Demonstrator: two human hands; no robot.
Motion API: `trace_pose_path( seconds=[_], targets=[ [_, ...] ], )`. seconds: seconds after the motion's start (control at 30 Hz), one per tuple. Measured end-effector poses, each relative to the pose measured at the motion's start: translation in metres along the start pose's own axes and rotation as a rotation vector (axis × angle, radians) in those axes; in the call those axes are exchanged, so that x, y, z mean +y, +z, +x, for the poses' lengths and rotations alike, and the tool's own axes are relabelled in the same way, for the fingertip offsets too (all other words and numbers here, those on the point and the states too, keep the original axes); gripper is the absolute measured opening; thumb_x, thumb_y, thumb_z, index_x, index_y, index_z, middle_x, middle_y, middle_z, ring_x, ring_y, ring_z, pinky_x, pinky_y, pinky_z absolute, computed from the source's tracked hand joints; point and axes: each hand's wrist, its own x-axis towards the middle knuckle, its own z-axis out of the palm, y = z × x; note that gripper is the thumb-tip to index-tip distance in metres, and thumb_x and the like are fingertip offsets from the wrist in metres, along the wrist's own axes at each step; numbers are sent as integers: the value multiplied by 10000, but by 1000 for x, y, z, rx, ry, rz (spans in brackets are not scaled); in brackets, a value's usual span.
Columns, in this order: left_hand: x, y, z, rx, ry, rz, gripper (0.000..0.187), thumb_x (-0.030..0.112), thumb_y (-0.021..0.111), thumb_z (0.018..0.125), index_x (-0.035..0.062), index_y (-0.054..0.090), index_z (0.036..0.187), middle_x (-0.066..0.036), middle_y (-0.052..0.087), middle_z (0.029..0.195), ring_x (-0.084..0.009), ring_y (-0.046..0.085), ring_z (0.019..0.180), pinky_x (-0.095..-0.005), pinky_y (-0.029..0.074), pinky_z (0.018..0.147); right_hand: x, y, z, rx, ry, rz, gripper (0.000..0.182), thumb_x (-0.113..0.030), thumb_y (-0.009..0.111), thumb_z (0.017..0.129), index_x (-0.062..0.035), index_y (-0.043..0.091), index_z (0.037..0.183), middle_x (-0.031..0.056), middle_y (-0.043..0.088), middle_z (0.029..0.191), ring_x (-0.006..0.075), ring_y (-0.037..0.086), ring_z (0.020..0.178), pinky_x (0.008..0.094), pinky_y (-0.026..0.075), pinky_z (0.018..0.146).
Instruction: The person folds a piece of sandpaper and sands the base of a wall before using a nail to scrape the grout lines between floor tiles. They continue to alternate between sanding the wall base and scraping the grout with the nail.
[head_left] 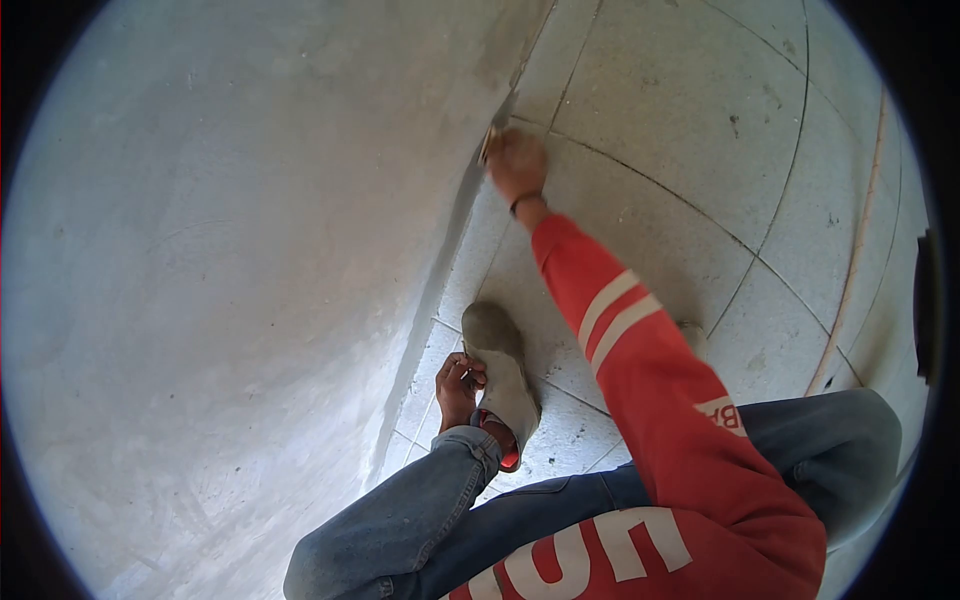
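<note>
My right hand (517, 163), blurred by motion, is closed on a thin, flat tool with a brownish edge (487, 146). Its kind is not clear. The tool meets the corner where the wall joins the floor, along a darker grey strip (447, 245) at the wall's foot. My left hand (459, 388) is low beside my grey shoe (505, 370), between the shoe and the wall. Its fingers are curled, and whatever they may hold is hidden. The left forearm is out of sight behind my jeans leg.
A smooth grey plastered wall (230, 230) fills the left side. Large pale floor tiles (670, 110) with dark joints spread to the right. A thin brownish hose or cable (858, 240) runs along the floor, and a dark object (924, 305) shows at the right edge.
</note>
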Motion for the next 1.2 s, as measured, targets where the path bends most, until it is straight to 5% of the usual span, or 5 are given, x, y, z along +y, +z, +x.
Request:
trace_pose_path(
  seconds=[0.37,0.53,0.57,0.9,1.2],
  targets=[
    [-10,-11,-11,-47,34,-68,95,168,594,1014,76,610,999,-107,735,895,-167,655,732,-301,501,677,-19,-25,23,-99,309,479,348,-386,573,1022,-107,699,857,108,719,841,330,693,872,483,522,801],
    [1,0,-15,-57,-2,-90,97,180,602,1023,85,610,1008,-93,731,922,-174,658,753,-323,498,697,37,5,-113,-391,-558,-242,244,-307,713,898,-89,749,793,109,731,882,297,704,905,465,543,940],
    [9,7,-17,-51,-31,-66,99,184,606,1025,86,611,1012,-89,728,928,-175,662,763,-325,497,702,26,-1,-136,-772,99,187,175,-282,760,818,-108,778,834,108,744,873,295,733,868,446,569,923],
    [69,49,14,-192,86,242,146,174,685,1035,28,697,1033,-40,676,927,-133,651,807,-295,505,722,-31,-160,-27,-771,-212,-628,310,-392,795,804,-87,776,854,150,751,993,349,729,952,490,593,827],
    [119,133,66,-298,-25,-52,263,263,704,1045,3,704,1088,-28,675,919,-116,620,828,-279,502,744,-55,-151,-76,-856,71,148,343,-343,761,957,-13,773,1049,121,774,852,207,755,732,327,572,650]
  ],
)
